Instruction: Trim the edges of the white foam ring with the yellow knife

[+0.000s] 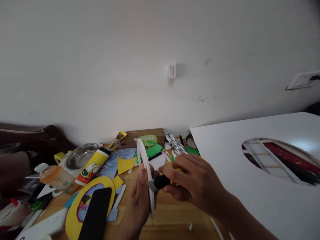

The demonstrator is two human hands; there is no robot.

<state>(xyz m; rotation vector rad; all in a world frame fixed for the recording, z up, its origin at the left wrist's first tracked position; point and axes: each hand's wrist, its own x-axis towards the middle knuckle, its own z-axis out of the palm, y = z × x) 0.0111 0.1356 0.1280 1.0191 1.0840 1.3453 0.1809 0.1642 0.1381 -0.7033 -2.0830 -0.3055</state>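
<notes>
A thin white ring-like piece (147,168) stands upright above the wooden table, seen nearly edge-on. My left hand (140,190) is closed round it from the left, thumb on its face. My right hand (192,176) grips a utility knife (161,182) with a black and yellow handle. The knife's short blade points left and touches or overlaps the edge of the white piece. Part of the knife handle is hidden inside my right fingers.
A black phone (96,213) lies on a yellow ring (72,216). Left are a bottle (58,178), a metal bowl (81,156) and a yellow tube (93,165). A brown box (130,138) stands by the wall. Right is a large white board (225,143) with an oval hole.
</notes>
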